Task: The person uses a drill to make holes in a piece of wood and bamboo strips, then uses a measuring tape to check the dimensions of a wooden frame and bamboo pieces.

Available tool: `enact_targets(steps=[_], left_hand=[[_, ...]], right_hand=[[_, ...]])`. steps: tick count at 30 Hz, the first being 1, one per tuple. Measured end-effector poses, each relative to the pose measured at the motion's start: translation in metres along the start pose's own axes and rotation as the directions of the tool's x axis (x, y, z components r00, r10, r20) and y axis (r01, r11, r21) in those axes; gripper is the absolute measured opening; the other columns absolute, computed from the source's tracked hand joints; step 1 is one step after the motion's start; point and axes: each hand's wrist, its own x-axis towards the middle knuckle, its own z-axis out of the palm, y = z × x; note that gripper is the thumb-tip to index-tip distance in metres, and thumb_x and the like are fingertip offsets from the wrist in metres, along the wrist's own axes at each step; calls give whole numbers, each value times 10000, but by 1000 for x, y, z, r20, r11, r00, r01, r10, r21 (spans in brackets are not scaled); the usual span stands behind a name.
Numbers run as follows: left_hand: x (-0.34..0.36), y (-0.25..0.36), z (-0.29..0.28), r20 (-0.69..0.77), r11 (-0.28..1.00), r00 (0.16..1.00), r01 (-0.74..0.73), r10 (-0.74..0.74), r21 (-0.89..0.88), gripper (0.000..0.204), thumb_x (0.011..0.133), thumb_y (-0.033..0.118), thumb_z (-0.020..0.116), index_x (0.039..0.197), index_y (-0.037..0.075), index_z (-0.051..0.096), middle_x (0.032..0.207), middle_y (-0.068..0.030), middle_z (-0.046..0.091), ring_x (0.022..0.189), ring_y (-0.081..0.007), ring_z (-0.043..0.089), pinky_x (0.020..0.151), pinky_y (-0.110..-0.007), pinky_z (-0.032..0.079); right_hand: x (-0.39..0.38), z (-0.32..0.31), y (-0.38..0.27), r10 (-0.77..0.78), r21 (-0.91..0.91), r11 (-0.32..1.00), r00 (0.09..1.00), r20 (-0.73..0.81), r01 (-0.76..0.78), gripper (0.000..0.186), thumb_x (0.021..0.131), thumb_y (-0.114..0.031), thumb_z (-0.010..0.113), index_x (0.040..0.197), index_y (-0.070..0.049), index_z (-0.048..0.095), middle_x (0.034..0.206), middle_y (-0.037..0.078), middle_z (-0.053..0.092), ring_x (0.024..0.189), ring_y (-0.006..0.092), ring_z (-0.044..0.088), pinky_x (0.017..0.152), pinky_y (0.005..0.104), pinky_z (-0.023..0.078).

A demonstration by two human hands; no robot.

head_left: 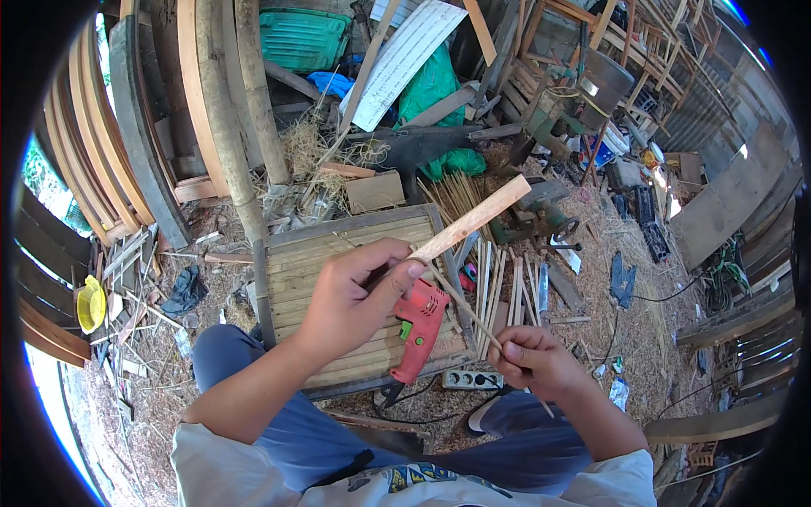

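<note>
My left hand is closed in a pinch on a flat light wooden strip, which slants up and to the right from my fingertips. A thin wooden stick runs from beside those fingertips down to my right hand, whose fingers are closed round it. The stick's lower end pokes out below the right hand. Whether the left hand also grips the stick's upper end cannot be made out. Beneath my hands, a red power drill with a green trigger lies on a slatted wooden tabletop.
A white power strip with a plugged-in cable lies by the table's near edge. Several thin wood strips lie right of the drill. A green machine with a handwheel stands beyond. Shavings cover the floor; a yellow bowl is at left.
</note>
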Motion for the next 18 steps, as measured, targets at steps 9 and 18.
enact_targets(steps=[9,18], left_hand=[[-1,0,2,30,998,998,56,-55,-39,121,1060,118,687,1044,1,659,787,49,590,702,4,484,592,-221,408],[-2,12,1,38,1000,999,19,-20,13,101,1070,103,661,1035,9,649,787,52,555,702,-2,466,598,-223,402]], right_hand=[[7,15,10,-492,-601,730,860,-132,325,52,1045,-7,641,1097,-1,644,797,-3,608,681,80,577,596,243,427],[0,14,3,-158,-392,913,983,-93,110,166,1114,-119,556,1097,-4,675,810,29,691,623,63,544,568,223,417]])
